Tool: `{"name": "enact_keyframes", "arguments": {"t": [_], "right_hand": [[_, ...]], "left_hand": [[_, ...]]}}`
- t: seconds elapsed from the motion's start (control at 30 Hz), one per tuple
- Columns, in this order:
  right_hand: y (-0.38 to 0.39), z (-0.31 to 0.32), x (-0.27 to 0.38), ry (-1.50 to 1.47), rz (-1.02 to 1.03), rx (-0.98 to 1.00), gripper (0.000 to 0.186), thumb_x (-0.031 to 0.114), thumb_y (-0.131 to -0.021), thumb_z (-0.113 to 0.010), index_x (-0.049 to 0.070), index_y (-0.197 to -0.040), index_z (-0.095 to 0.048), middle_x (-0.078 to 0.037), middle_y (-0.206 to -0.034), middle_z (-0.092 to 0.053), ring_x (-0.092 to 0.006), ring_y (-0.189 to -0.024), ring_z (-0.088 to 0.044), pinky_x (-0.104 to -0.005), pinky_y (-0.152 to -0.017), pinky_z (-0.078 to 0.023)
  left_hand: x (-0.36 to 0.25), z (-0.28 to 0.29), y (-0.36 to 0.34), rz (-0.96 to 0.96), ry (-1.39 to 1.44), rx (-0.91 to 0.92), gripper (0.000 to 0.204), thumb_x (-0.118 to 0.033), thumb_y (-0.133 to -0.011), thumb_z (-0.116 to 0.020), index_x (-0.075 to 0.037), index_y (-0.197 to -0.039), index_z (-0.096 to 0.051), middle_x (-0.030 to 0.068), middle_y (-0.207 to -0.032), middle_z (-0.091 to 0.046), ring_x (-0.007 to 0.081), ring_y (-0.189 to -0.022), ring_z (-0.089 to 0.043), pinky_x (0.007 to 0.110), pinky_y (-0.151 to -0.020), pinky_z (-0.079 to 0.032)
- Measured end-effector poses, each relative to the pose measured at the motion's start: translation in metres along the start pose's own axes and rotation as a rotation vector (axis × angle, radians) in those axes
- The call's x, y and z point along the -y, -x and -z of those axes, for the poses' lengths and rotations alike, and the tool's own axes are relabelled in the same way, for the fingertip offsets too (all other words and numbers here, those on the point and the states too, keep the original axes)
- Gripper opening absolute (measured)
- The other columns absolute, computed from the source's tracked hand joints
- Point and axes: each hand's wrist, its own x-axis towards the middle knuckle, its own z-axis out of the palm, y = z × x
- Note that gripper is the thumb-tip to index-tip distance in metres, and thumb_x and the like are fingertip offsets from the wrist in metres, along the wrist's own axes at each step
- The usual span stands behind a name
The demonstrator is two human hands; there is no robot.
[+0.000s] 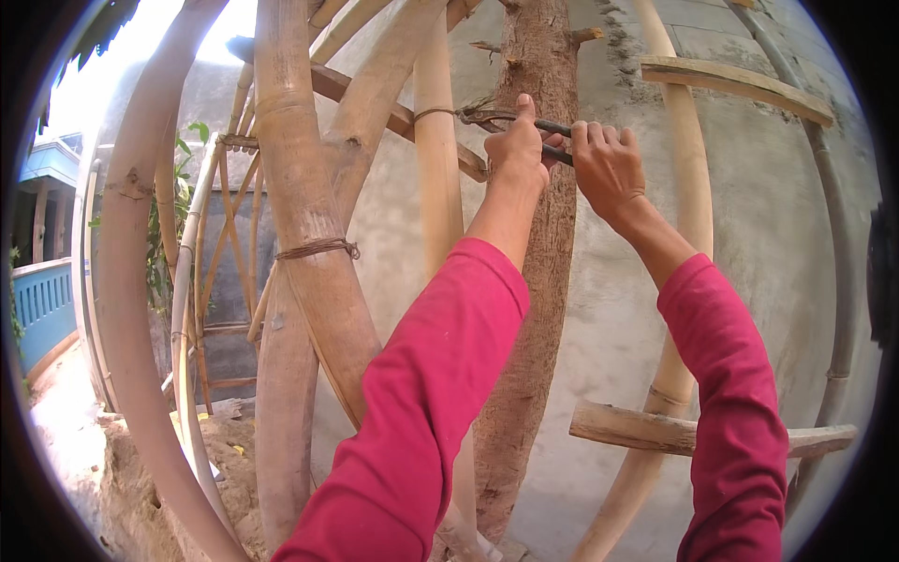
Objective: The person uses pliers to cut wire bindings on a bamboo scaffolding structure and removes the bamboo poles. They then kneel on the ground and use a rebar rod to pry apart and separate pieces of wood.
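Note:
Both of my hands are closed on a pair of dark long-handled pincers point(554, 125), held at about head height. My left hand point(517, 150) wraps the handles nearer the jaws, its thumb pointing up. Around the handle ends curl the fingers of my right hand point(611, 170). The jaws meet a twisted bundle of wire point(465, 114), which runs round an upright bamboo pole point(436, 178). A wooden crosspiece point(403, 120) passes by the pole there. Just behind my hands stands a rough tree trunk point(529, 309). How tightly the jaws bite is too small to tell.
Thick bamboo poles point(290, 178) cross at the left, bound by a wire tie point(316, 248). At the right, a bamboo ladder has wooden rungs point(740, 86). A grey plastered wall point(618, 309) stands behind. Far left are a blue fence point(45, 309) and sandy ground point(140, 487).

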Motion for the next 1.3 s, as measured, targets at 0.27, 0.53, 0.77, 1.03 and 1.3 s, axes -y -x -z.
{"name": "enact_keyframes", "arguments": {"t": [0.27, 0.53, 0.77, 1.03, 1.3], "right_hand": [[-0.054, 0.087, -0.007, -0.492, -0.119, 0.852, 0.043, 0.03, -0.078, -0.086, 0.0, -0.104, -0.07, -0.015, -0.089, -0.078, -0.0257, -0.082, -0.078, -0.0411, -0.07, -0.058], [-0.033, 0.04, -0.009, -1.59, -0.353, 1.23, 0.026, 0.008, -0.082, -0.08, -0.006, -0.101, -0.069, -0.017, -0.075, -0.074, -0.0215, -0.056, -0.072, -0.0339, -0.046, -0.056], [-0.047, -0.006, -0.023, -0.194, 0.07, 0.302, 0.014, 0.006, -0.088, -0.071, 0.005, -0.101, -0.071, -0.011, -0.095, -0.075, -0.0255, -0.091, -0.075, -0.0392, -0.074, -0.059], [-0.054, -0.012, -0.029, 0.049, 0.169, -0.13, 0.015, 0.01, -0.094, -0.068, 0.006, -0.108, -0.07, -0.006, -0.104, -0.071, -0.0219, -0.1, -0.071, -0.037, -0.071, -0.063], [-0.034, 0.011, -0.012, -0.247, 0.013, 0.391, 0.011, 0.009, -0.098, -0.066, -0.001, -0.102, -0.07, -0.016, -0.098, -0.071, -0.0264, -0.092, -0.073, -0.0339, -0.071, -0.065]], "left_hand": [[0.031, 0.021, -0.018, -0.266, -0.035, -0.008, 0.043, -0.041, -0.1, -0.075, -0.003, -0.091, -0.057, 0.0048, -0.079, -0.057, 0.0143, -0.062, -0.056, 0.033, -0.048, -0.048], [0.037, 0.053, -0.009, -0.25, -0.009, 0.254, 0.046, -0.05, -0.096, -0.075, -0.007, -0.089, -0.059, 0.0017, -0.079, -0.057, 0.0126, -0.068, -0.055, 0.03, -0.058, -0.048], [0.043, 0.04, 0.021, -0.439, -0.64, -0.375, 0.049, -0.048, -0.101, -0.071, 0.0, -0.094, -0.063, 0.0087, -0.084, -0.064, 0.0222, -0.077, -0.062, 0.037, -0.072, -0.053], [0.009, 0.032, 0.042, -0.692, -0.555, -0.422, 0.029, 0.006, -0.088, -0.055, 0.006, -0.117, -0.054, 0.0226, -0.121, -0.053, 0.0318, -0.096, -0.064, 0.043, -0.087, -0.053], [-0.058, 0.024, 0.015, -0.969, -1.345, -0.461, 0.019, 0.003, -0.087, -0.064, 0.005, -0.105, -0.07, 0.0212, -0.123, -0.061, 0.0363, -0.115, -0.062, 0.041, -0.097, -0.053]]}}
